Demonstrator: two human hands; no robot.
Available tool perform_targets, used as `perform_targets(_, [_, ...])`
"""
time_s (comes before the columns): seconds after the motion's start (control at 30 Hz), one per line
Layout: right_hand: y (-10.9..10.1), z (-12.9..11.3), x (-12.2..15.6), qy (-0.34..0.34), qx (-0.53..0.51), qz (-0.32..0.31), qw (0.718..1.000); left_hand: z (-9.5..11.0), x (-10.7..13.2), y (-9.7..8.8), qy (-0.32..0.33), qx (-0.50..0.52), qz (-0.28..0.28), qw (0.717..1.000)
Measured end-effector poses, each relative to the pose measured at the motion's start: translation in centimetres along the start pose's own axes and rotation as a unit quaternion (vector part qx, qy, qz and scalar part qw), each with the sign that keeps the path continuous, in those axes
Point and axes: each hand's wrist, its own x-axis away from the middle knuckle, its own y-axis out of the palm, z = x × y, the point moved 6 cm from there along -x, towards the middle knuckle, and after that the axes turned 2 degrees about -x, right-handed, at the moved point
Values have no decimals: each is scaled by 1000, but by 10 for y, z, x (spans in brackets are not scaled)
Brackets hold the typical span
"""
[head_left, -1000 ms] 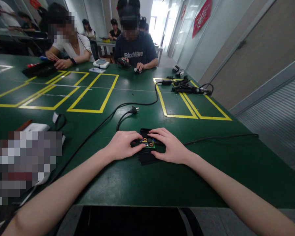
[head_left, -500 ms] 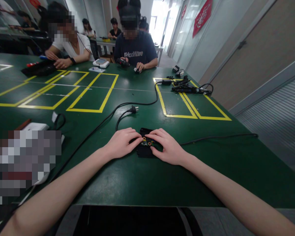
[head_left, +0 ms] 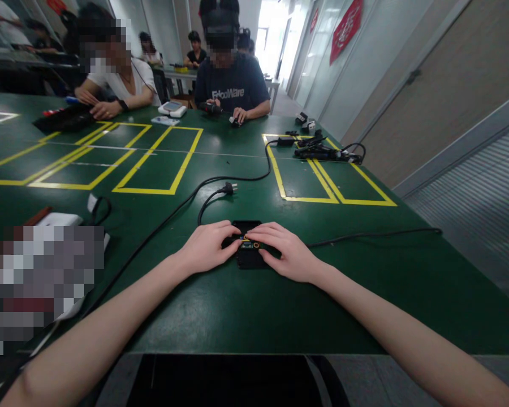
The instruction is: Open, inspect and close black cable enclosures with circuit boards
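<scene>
Fingers (head_left: pixel 268 230) and thumbs of the left hand (head_left: pixel 207 247) and right hand (head_left: pixel 294 254) curve, tips apart, around either end of a small circuit board (head_left: pixel 247 245); whether they pinch it, I cannot tell. It lies between two black plastic casing halves (head_left: pixel 251 260) on the green table (head_left: pixel 280 316). Beyond sits a black power plug (head_left: pixel 228 189). Farther off, a co-worker's navy T-shirt (head_left: pixel 233 82) reads roughly "EdcoWare"; the red banner's (head_left: pixel 346 29) writing is illegible.

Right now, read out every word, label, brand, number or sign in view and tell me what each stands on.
"EdcoWare": dark shirt of the person across the table; its first letters are blurred, so that start is uncertain.
Large red sign on the wall: markings too blurred to read.
Circuit board: any print too small to read.
</scene>
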Motion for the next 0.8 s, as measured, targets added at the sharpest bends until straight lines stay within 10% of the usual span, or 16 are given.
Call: perform_targets(0.8, [-30,21,11,64,25,-12,998,6,4,-24,53,120,104,986])
